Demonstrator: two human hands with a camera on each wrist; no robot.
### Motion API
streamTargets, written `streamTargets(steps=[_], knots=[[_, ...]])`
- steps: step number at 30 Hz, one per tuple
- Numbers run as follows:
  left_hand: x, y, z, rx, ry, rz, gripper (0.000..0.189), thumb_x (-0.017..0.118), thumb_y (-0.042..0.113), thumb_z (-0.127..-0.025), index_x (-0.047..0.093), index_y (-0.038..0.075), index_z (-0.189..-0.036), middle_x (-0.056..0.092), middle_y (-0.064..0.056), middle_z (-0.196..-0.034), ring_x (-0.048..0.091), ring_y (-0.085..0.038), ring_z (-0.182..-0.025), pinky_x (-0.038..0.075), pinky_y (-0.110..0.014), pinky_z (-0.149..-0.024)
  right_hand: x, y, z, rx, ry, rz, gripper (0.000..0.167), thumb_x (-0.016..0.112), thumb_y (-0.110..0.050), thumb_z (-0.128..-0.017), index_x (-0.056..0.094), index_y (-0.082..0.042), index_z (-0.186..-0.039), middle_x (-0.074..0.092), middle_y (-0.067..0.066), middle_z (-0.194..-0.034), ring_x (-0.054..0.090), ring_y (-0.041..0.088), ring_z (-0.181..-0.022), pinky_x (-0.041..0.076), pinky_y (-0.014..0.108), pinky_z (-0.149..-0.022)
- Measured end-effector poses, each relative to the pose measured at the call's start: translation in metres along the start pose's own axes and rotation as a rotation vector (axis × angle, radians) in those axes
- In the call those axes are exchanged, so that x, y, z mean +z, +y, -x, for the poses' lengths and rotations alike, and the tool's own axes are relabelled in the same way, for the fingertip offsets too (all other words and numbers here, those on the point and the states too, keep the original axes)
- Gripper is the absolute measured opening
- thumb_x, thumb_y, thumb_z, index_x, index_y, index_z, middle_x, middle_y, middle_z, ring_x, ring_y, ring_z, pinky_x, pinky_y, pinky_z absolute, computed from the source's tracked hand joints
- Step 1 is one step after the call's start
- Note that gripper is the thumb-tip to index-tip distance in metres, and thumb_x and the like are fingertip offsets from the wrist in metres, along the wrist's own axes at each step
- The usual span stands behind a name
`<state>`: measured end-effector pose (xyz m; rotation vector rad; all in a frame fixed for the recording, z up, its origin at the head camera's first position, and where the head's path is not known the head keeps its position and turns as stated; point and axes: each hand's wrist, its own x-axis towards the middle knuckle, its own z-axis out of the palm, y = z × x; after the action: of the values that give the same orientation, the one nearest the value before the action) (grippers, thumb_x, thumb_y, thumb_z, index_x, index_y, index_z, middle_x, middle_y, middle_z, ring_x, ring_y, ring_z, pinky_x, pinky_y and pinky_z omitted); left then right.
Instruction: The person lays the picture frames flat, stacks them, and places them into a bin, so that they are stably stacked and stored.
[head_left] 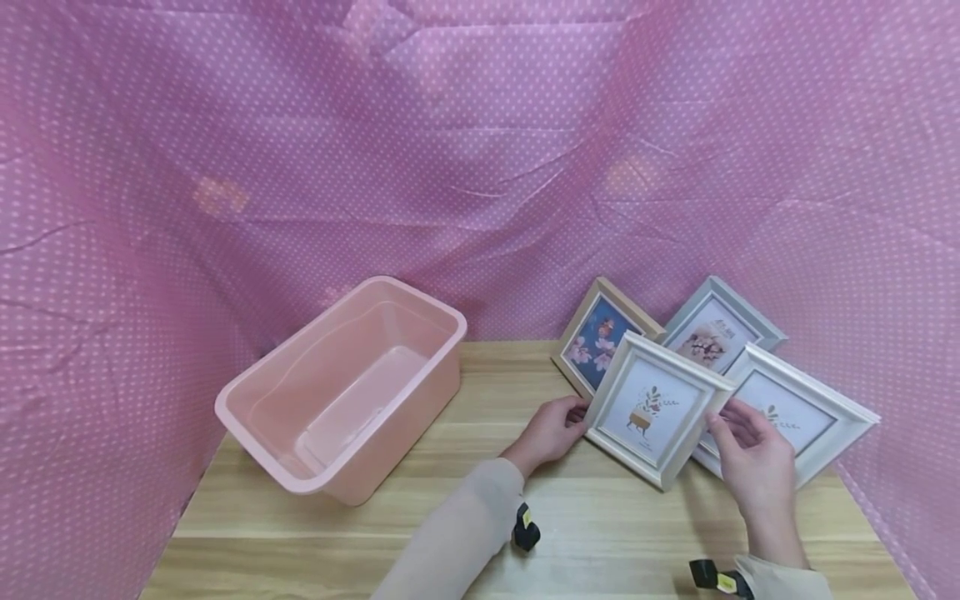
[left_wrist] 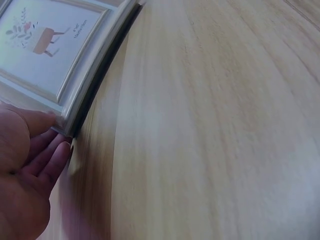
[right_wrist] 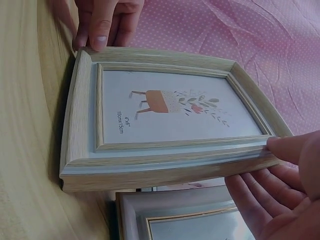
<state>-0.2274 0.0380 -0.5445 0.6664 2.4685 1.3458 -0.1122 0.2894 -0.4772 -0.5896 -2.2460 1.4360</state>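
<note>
A cream picture frame (head_left: 643,410) with a potted-plant print stands tilted back on the table, in front of other frames. My left hand (head_left: 551,433) pinches its lower left corner; in the left wrist view the thumb (left_wrist: 40,120) lies on the front and the fingers curl beneath. On the opposite side, my right hand (head_left: 759,467) grips the edge, thumb on the face and fingers behind, as the right wrist view shows. Behind it lean a tan frame (head_left: 598,337) with a blue flower picture, a grey frame (head_left: 716,329) and a white frame (head_left: 798,417), each partly covered.
A pink plastic tub (head_left: 420,425) sits on the left of the wooden table (head_left: 480,450), nothing visible inside it. Pink dotted cloth (head_left: 480,167) hangs behind and along both sides, close to the frames at the right.
</note>
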Motion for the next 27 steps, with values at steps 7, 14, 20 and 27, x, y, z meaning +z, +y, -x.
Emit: streamTargets(steps=[7,14,20,27], knots=[[-0.003,-0.004,0.002,-0.015,-0.014,0.017,0.034,0.068,0.007,-0.105,0.068,-0.001,-0.137,0.077,-0.013,-0.124,0.072,-0.017,-0.109,0.06,-0.021,-0.097,0.002,-0.004,0.005,0.003,0.009,-0.011,0.044,0.076,-0.015,-0.101,0.066,0.001,-0.141,0.058,-0.043,-0.091,0.061,-0.024,-0.086,0.05,-0.003,-0.084],[-0.005,-0.009,0.006,-0.002,-0.028,0.031,0.031,0.069,0.009,-0.105,0.07,0.001,-0.135,0.077,-0.011,-0.121,0.072,-0.012,-0.106,0.06,-0.019,-0.095,0.003,-0.004,0.007,-0.014,0.021,-0.042,0.041,0.076,-0.011,-0.1,0.068,0.001,-0.139,0.059,-0.043,-0.088,0.062,-0.023,-0.084,0.051,-0.002,-0.084],[-0.005,-0.009,0.01,0.03,-0.053,0.05,0.031,0.07,0.008,-0.103,0.07,0.001,-0.134,0.077,-0.011,-0.12,0.072,-0.01,-0.104,0.06,-0.017,-0.093,0.0,-0.006,0.01,-0.031,0.05,-0.071,0.04,0.077,-0.006,-0.098,0.069,0.004,-0.136,0.062,-0.043,-0.085,0.064,-0.022,-0.082,0.052,-0.001,-0.082],[-0.003,-0.008,0.013,0.035,-0.057,0.06,0.034,0.071,0.007,-0.103,0.069,0.0,-0.136,0.077,-0.011,-0.12,0.072,-0.01,-0.104,0.059,-0.017,-0.094,-0.003,-0.008,0.014,-0.01,0.049,-0.079,0.041,0.078,-0.006,-0.098,0.068,0.004,-0.136,0.062,-0.042,-0.085,0.065,-0.021,-0.082,0.053,-0.001,-0.082]])
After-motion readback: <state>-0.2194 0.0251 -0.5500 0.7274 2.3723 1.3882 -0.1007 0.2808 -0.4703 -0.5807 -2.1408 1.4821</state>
